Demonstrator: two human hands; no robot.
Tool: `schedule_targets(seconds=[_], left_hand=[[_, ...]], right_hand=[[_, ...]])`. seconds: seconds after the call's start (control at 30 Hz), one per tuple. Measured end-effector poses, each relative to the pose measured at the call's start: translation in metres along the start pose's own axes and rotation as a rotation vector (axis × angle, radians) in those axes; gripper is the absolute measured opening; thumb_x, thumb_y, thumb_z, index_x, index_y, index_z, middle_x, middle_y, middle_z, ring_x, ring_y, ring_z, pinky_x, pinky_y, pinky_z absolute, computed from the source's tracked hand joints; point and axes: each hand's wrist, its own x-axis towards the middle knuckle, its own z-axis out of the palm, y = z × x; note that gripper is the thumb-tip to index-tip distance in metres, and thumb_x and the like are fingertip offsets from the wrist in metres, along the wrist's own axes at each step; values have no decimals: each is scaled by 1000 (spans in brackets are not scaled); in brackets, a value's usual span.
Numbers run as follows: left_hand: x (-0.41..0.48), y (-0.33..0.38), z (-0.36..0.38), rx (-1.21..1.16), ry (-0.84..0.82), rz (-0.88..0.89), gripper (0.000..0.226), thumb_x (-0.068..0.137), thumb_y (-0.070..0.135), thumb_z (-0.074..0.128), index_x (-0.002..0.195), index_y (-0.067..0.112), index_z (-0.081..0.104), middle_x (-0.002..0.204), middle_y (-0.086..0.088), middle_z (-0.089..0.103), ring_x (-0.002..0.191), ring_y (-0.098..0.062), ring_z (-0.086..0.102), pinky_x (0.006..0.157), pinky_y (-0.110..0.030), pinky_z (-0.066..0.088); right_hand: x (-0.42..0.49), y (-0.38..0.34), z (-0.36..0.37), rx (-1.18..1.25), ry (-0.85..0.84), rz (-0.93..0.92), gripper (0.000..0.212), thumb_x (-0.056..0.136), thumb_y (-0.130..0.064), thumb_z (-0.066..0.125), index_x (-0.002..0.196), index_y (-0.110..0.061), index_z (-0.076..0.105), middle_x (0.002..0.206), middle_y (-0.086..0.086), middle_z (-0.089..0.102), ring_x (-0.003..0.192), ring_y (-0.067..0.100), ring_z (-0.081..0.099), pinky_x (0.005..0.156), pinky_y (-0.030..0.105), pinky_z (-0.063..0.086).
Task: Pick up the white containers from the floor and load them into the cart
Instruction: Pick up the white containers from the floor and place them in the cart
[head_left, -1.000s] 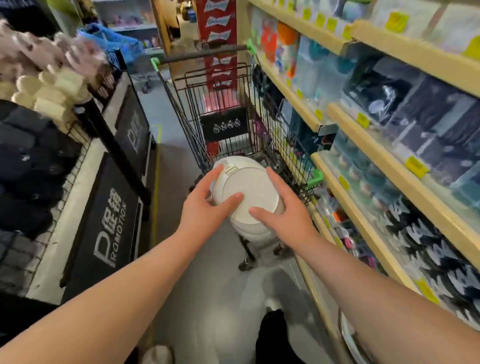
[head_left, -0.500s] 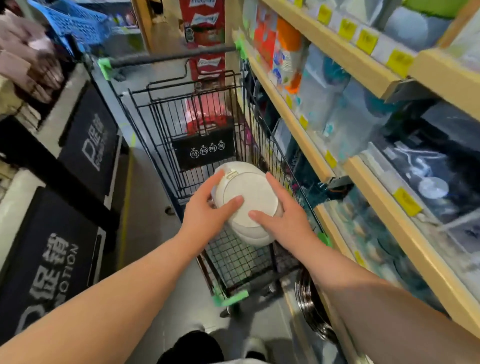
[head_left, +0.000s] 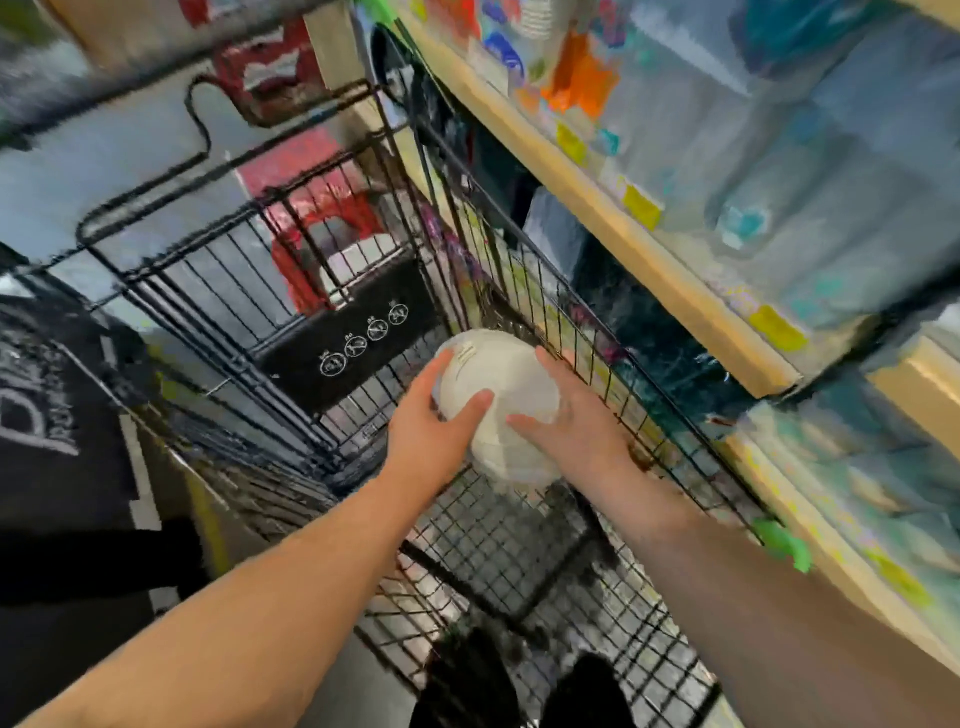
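Head view, heavily motion-blurred: we have the white container (head_left: 498, 400) between both hands, over the inside of the wire cart (head_left: 291, 322). Left hand (head_left: 431, 431) presses on its left side with the thumb across the top face; right hand (head_left: 576, 421) presses on its right side, fingers spread. Each grip is closed around the container, palms in contact, nothing else held. The container is tilted, its flat round face turned up toward us, and sits low within the cart walls, close to the right-hand mesh. We cannot tell whether its underside already touches the mesh floor; blur hides the gap.

Step in hand, as we judge it: loading this container, lowering phase. Next move calls for bringing it down onto the cart floor, levelling it so it does not roll, then opening both hands and drawing them up clear of the wire sides. Shelves (head_left: 649, 249) stand just beside the cart on the right.
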Motion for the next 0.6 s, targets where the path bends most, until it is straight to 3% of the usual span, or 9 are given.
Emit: schedule_targets(seconds=[0.13, 0.27, 0.43, 0.5, 0.6], left_hand=[[50, -37, 19, 5, -4, -83, 71, 70, 59, 68, 136, 41, 48, 130, 9, 60, 114, -15, 59, 93, -43, 53], [89, -71, 40, 35, 4, -107, 69, 76, 55, 67, 138, 34, 46, 130, 6, 58, 117, -19, 56, 97, -45, 51], [126, -106, 62, -33, -22, -204, 70, 74, 55, 69, 137, 36, 45, 118, 7, 59, 107, -22, 61, 81, -48, 58], [135, -116, 68, -41, -15, -207, 65, 79, 48, 70, 138, 35, 46, 115, 9, 60, 106, -20, 62, 82, -47, 58], [145, -128, 73, -67, 10, -229, 73, 71, 50, 72, 138, 35, 47, 126, 5, 60, 113, -17, 59, 90, -45, 55]], right_hand=[[50, 29, 21, -17, 18, 68, 78, 79, -24, 75, 144, -33, 34, 144, -2, 42, 132, 19, 39, 110, 42, 35], [96, 60, 37, -29, -7, 108, 75, 81, -25, 73, 145, -32, 35, 144, 0, 42, 131, 22, 39, 110, 46, 35], [139, 94, 53, -84, 20, 106, 71, 82, -28, 71, 143, -32, 37, 142, 3, 45, 127, 23, 43, 106, 42, 38], [149, 106, 58, -119, 24, 104, 71, 82, -31, 70, 144, -32, 36, 143, 2, 41, 129, 22, 40, 105, 34, 36], [151, 121, 65, -220, 3, 108, 75, 78, -39, 72, 143, -33, 36, 152, -1, 24, 137, 19, 26, 105, 23, 23]])
